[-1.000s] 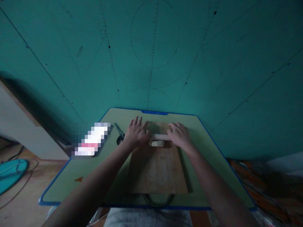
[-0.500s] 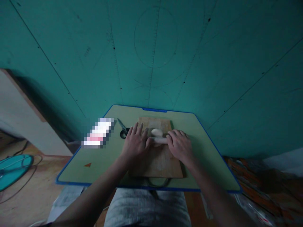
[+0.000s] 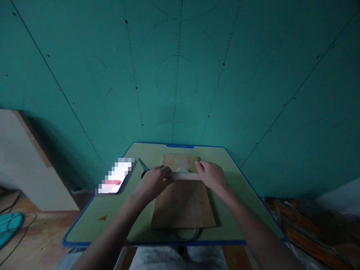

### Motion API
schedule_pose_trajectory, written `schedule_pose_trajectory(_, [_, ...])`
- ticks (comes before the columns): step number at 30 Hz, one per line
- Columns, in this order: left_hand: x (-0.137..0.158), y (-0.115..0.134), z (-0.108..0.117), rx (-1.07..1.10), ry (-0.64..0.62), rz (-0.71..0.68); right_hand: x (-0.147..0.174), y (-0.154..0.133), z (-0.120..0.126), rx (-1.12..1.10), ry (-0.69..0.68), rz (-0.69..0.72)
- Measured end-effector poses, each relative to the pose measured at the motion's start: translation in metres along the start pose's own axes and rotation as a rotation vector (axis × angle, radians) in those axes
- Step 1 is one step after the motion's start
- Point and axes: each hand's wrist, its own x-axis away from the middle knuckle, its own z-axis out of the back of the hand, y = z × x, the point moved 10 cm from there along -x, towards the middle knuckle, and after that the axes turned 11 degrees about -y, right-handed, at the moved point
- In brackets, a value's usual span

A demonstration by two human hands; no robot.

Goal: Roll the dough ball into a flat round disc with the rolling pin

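Observation:
A pale rolling pin (image 3: pixel 186 176) lies crosswise over the wooden cutting board (image 3: pixel 184 210). My left hand (image 3: pixel 156 180) is closed around its left end, and my right hand (image 3: pixel 212 174) wraps its right end. Just behind the pin, a whitish rounded piece that looks like dough (image 3: pixel 182 170) sits on the board, its near part hidden by the pin. Scissors (image 3: pixel 143 165) rest left of the board, with their handles partly covered by my left hand.
The board is on a pale tabletop (image 3: pixel 126 225) with a blue rim. A phone with a blurred screen (image 3: pixel 116 175) lies at the left edge. A small orange triangular piece (image 3: pixel 102 218) is nearer me. The green wall (image 3: pixel 174 75) rises directly behind the table.
Both hands have gone from outstretched fingers over the rolling pin to fingers curled round its ends. The pin covers more of the dough. The camera view has tilted upward.

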Motion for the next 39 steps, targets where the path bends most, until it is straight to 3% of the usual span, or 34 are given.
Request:
schedule_pose_trajectory(3, [-0.019,-0.011,0.01,0.007,-0.021,0.022,-0.029,0.004,0.005,-0.041,-0.035,-0.044])
schedule_pose_trajectory(7, [-0.044,-0.026,0.006,0.038,-0.064,0.072,-0.056,0.005,-0.006,-0.079,-0.065,-0.066])
schedule_pose_trajectory(12, [-0.06,-0.045,-0.009,-0.001,-0.03,0.252,-0.067,0.005,-0.028,-0.089,-0.098,-0.101])
schedule_pose_trajectory(20, [-0.067,-0.048,-0.018,-0.133,-0.068,0.346,-0.079,0.011,-0.045,-0.088,-0.184,-0.123])
schedule_pose_trajectory(26, [-0.067,-0.049,-0.019,-0.178,-0.092,0.366,-0.079,0.009,-0.051,-0.091,-0.233,-0.104])
schedule_pose_trajectory(31, [-0.059,-0.032,-0.03,-0.319,-0.135,0.204,-0.067,0.004,-0.045,-0.034,-0.26,-0.11])
schedule_pose_trajectory(35, [-0.05,-0.024,-0.034,-0.373,-0.153,0.165,-0.05,-0.001,-0.04,0.025,-0.218,-0.067])
schedule_pose_trajectory(39, [-0.047,-0.025,-0.03,-0.343,-0.159,0.226,-0.036,-0.002,-0.036,0.045,-0.158,-0.059])
